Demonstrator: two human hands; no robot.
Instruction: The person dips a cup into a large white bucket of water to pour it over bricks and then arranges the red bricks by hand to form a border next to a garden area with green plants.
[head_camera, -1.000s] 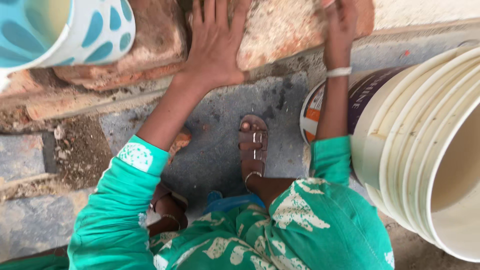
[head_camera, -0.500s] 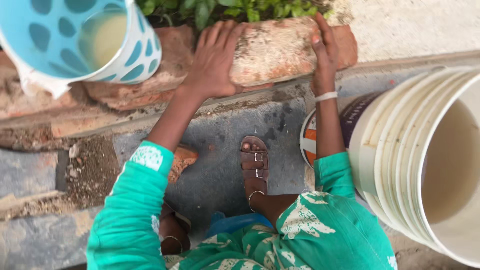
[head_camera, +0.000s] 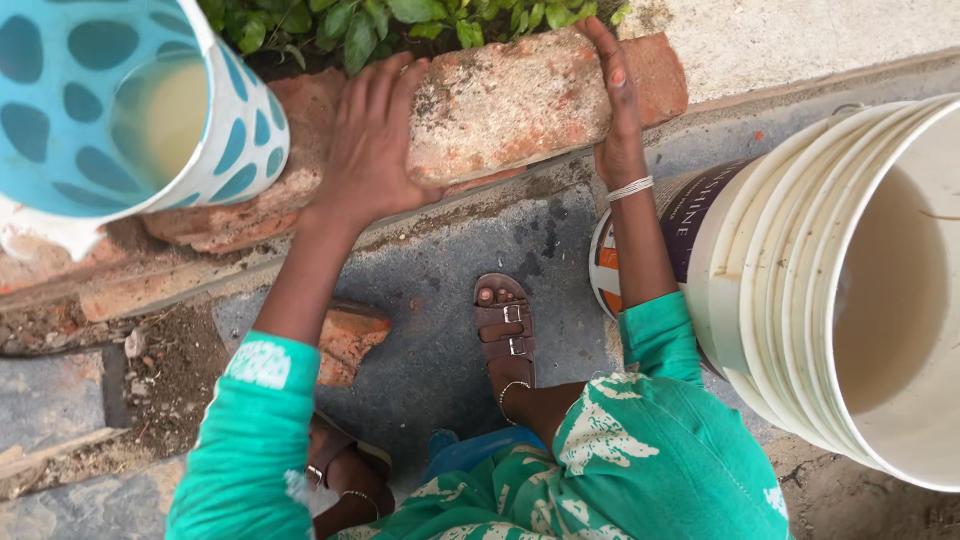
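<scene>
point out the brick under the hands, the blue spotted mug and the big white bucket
brick (head_camera: 505, 100), head view, on its bare top face between the hands
blue spotted mug (head_camera: 240, 135), head view, on its outer wall
white bucket (head_camera: 770, 260), head view, on its ribbed outer rim
</scene>
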